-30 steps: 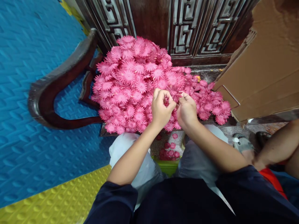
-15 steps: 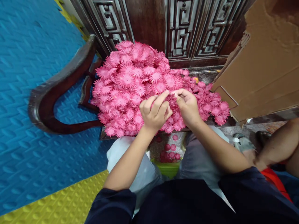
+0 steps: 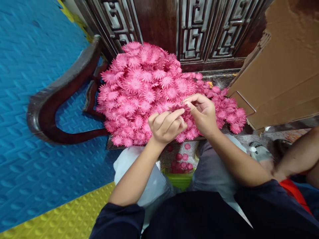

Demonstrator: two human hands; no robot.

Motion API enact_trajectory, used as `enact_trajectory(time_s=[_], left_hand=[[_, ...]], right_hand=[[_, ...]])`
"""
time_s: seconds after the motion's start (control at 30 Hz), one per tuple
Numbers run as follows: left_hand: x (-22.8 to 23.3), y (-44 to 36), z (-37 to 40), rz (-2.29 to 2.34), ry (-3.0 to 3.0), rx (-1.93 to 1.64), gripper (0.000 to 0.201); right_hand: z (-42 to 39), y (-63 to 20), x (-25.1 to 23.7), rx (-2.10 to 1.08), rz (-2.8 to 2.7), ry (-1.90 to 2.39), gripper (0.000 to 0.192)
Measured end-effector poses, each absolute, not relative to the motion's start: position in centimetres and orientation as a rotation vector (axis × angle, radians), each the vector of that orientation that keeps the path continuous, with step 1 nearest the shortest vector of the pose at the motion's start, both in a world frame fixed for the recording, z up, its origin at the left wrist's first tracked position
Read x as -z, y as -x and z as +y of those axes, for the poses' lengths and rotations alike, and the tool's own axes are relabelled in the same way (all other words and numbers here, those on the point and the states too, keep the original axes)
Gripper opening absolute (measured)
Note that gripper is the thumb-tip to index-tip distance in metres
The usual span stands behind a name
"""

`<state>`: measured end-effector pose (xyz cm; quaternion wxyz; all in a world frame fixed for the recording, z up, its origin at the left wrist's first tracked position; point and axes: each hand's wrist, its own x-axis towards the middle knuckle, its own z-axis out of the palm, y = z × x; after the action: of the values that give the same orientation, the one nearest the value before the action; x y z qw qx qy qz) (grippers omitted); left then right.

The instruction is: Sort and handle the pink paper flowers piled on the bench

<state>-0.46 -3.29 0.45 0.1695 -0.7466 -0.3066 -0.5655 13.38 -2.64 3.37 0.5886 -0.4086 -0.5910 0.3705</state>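
Kinda soft, even light, can't tell where it's coming from. Shiny glare on the wooden armrest (image 3: 40,113) at left, shirt (image 3: 194,215) at bottom goes nearly black. Wide-lens stretch near the edges, and petal detail on the flowers (image 3: 134,84) mid-frame looks mushy.

On the bench (image 3: 223,80), a heap of flowers (image 3: 149,96), with an armrest (image 3: 47,109) to the left, cardboard (image 3: 294,66) to the right, the backrest (image 3: 156,23) behind. Below, between the knees (image 3: 128,157), loose flowers (image 3: 184,157).

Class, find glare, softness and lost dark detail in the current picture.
Head view: a pale sheen glints on the armrest; head view: the held flower looks soft, petals hard to separate; head view: the dark shirt shows few folds.
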Motion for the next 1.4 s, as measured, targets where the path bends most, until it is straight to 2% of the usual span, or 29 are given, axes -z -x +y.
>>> enact_trajectory(time_s=[0.13,0.27,0.8,0.97,1.1,1.27,1.4], left_hand=[[-0.5,0.2,-3.1,-0.816,1.883,1.502,0.015],[-0.9,0.2,-3.1,-0.681,1.942,1.568,0.019],[-0.4,0.5,-3.2,-0.776,1.842,1.510,0.011],[-0.5,0.5,-3.3,-0.715,1.860,1.562,0.013],[-1.0,0.2,-3.4,-0.688,1.849,1.465,0.012],[-0.8,-0.2,-3.0,-0.758,1.875,1.459,0.018],[0.1,-0.1,-2.6,-0.868,1.934,1.446,0.012]], right_hand=[[-2.7,-13.6,-3.5,-0.856,-1.407,0.946,0.023],[-2.8,-13.8,-3.6,-0.860,-1.409,0.954,0.022],[-2.9,-13.5,-3.5,-0.823,-1.400,0.868,0.016],[-3.0,-13.4,-3.6,-0.830,-1.389,0.897,0.020],[-3.0,-13.3,-3.8,-0.885,-1.356,0.941,0.026],[-2.9,-13.3,-3.8,-0.925,-1.280,0.991,0.026],[-2.8,-13.3,-3.6,-0.922,-1.262,1.004,0.026]])
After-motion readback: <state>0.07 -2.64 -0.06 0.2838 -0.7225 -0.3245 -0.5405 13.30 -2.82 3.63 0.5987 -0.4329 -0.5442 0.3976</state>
